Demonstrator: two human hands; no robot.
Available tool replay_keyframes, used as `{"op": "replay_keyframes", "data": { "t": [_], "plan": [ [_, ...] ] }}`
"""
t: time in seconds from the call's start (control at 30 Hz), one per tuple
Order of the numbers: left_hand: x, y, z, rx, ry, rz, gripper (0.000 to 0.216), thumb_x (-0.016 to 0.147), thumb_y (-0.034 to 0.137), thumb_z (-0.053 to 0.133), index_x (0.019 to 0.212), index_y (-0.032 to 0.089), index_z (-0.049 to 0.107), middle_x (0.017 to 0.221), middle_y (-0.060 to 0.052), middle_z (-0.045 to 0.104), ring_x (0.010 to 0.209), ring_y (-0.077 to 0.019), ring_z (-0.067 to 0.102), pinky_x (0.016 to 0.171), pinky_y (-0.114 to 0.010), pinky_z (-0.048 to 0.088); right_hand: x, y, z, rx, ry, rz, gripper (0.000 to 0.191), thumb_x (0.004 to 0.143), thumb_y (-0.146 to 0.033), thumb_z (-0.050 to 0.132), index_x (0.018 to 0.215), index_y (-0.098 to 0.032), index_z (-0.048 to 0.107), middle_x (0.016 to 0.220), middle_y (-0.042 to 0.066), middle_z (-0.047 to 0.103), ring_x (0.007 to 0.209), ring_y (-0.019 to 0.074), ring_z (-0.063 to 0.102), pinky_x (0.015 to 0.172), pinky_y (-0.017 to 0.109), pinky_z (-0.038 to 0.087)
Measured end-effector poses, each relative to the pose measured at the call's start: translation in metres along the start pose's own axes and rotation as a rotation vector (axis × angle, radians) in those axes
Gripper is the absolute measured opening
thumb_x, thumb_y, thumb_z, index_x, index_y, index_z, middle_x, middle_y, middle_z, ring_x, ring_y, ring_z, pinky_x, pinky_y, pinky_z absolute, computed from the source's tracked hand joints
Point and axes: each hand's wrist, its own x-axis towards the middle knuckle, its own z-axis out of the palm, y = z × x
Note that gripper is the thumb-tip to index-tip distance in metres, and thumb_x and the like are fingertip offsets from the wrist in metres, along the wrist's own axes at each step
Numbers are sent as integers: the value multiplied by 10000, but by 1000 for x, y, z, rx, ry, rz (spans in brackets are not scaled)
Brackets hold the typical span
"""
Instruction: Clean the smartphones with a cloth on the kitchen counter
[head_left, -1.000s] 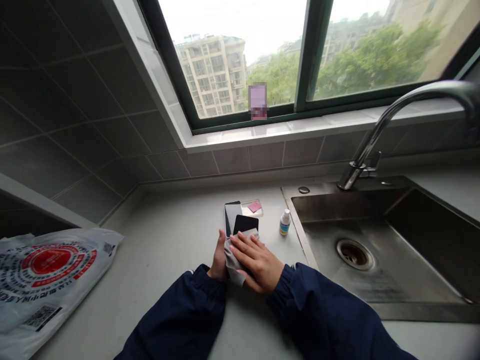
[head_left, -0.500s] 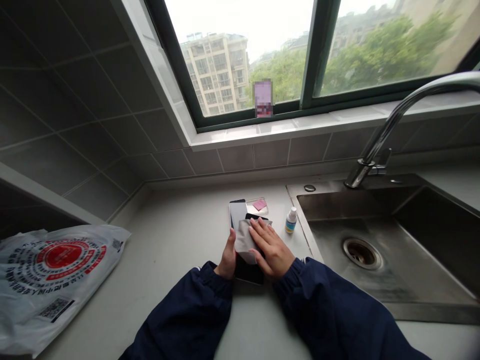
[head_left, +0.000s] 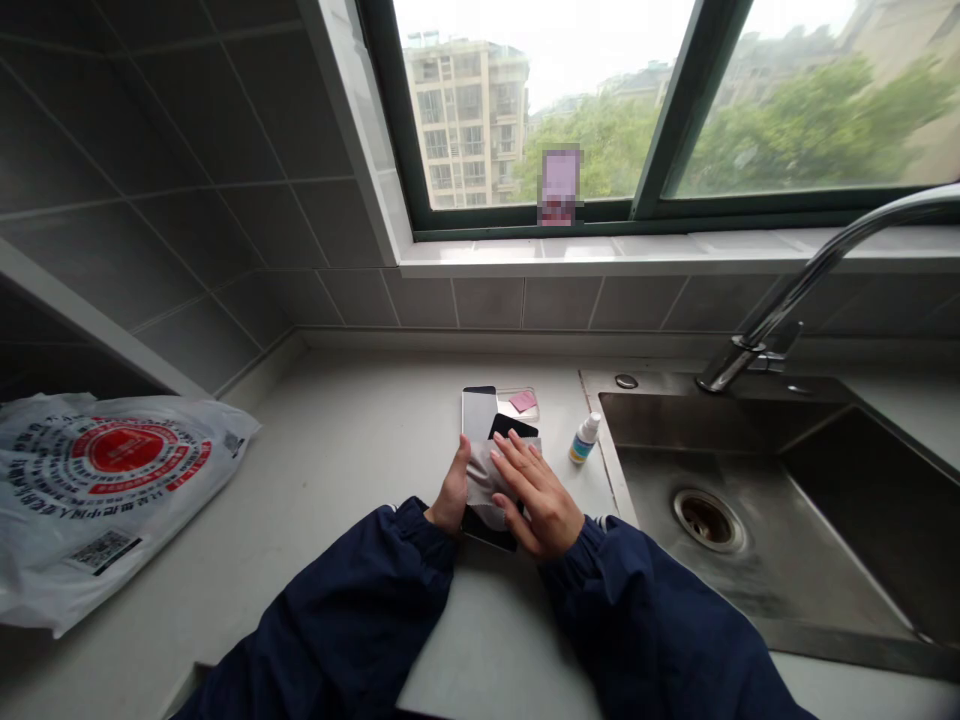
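Observation:
A black phone point(head_left: 513, 428) lies on the grey counter point(head_left: 360, 450) just left of the sink. My left hand point(head_left: 452, 492) grips its left edge, fingers wrapped round it. My right hand point(head_left: 534, 490) lies flat, fingers stretched out, pressing a grey cloth point(head_left: 482, 478) onto the phone's screen. A second phone point(head_left: 478, 410) with a pale reflective screen lies just behind, touching the first. Both my arms wear dark blue sleeves.
A small white dropper bottle point(head_left: 583, 440) stands by the sink edge. A clear packet with a pink piece point(head_left: 521, 402) lies behind the phones. A steel sink point(head_left: 757, 540) with a curved tap point(head_left: 810, 280) fills the right. A printed white plastic bag point(head_left: 105, 490) lies at the left.
My right hand slid the cloth up the phone's screen away from me, then slightly back. The view has shifted to the left and down; the left hand keeps its hold.

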Motion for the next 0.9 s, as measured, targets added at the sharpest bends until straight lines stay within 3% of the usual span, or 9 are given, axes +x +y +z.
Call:
{"op": "replay_keyframes", "data": {
  "t": [0.13, 0.27, 0.47, 0.67, 0.9],
  "plan": [
    [-1, 3, 2, 16, 63, -48, 718, 973, 607, 306, 1314, 28, 558, 1254, -185, 653, 1299, -339, 523, 1161, -455, 316, 1, -5, 0, 31, -85, -62, 536, 985, -240, 455, 1508, -155, 375, 1507, 156, 449, 1455, 290, 326, 1144, 514, 384],
    [2, 1, -4, 29, 65, 1, 660, 970, 560, 383, 1327, 33, 558, 1281, -209, 639, 1307, -313, 525, 1188, -434, 278, 0, -3, 3, -30, -185, -24, 570, 999, -316, 441, 1524, -118, 338, 1566, 174, 339, 1485, 324, 235, 1147, 555, 359],
    [6, -4, -8, 31, -29, 56, 589, 990, 472, 412, 1425, 83, 486, 1352, -167, 609, 1377, -274, 454, 1226, -402, 169, -1, 0, 3, -17, -134, 76, 668, 1005, -341, 427, 1580, -137, 154, 1593, 143, 291, 1499, 311, 191, 1173, 560, 308],
    [2, -1, 0, 28, -166, 8, 645, 970, 526, 425, 1480, 132, 421, 1440, -148, 536, 1414, -301, 394, 1227, -426, 157, -4, 7, 6, -26, -45, 107, 580, 1000, -280, 435, 1550, -174, 285, 1573, 125, 343, 1485, 301, 244, 1171, 548, 317],
    [3, -2, -3, 46, -138, 43, 640, 975, 508, 428, 1467, 98, 432, 1401, -169, 568, 1391, -284, 432, 1222, -396, 173, -4, 7, 8, -72, -106, 87, 597, 998, -347, 443, 1539, -131, 311, 1584, 165, 293, 1488, 340, 212, 1145, 591, 327]
  ]
}}
